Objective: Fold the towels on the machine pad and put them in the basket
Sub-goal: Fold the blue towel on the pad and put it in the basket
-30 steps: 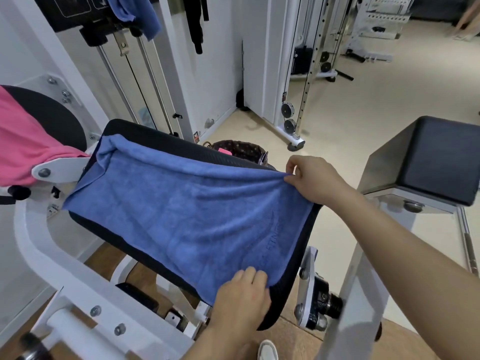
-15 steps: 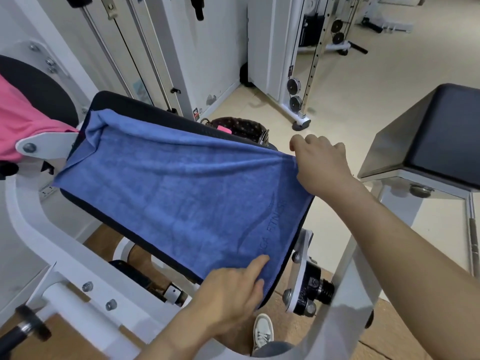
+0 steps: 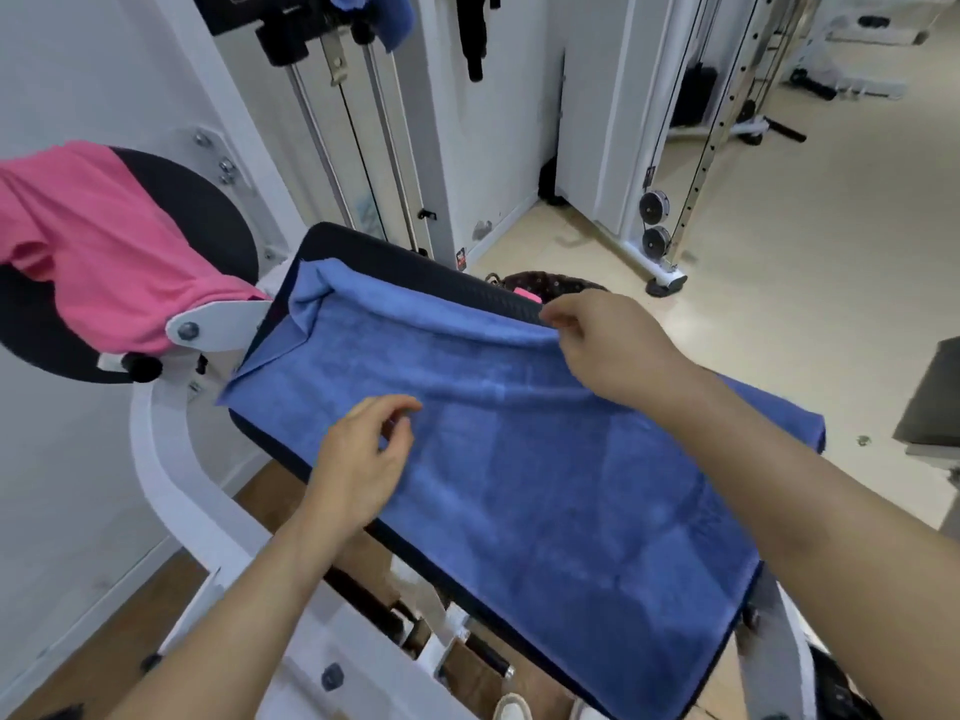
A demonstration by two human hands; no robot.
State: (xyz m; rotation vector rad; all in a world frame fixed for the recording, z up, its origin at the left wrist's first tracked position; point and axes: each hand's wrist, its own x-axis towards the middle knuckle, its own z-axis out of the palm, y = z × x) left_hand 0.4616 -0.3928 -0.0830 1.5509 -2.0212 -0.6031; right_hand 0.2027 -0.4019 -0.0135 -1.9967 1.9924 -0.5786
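Observation:
A blue towel lies spread over the black machine pad, its far left corner folded over. My right hand pinches the towel's far edge near the middle of the pad. Over the near left part of the towel my left hand hovers, fingers loosely curled and holding nothing. A dark woven basket sits on the floor behind the pad, mostly hidden, with something pink inside. A pink towel hangs over a round black pad to the left.
White machine frame tubes run below and left of the pad. Cable rods and a weight stack stand behind it, with another blue cloth hanging on top. A second black pad is at the right edge. Open beige floor lies beyond.
Both hands left the towel's right-hand corners and moved left. My right hand now pinches the far edge mid-pad; my left hand has lifted off and hovers over the near left part.

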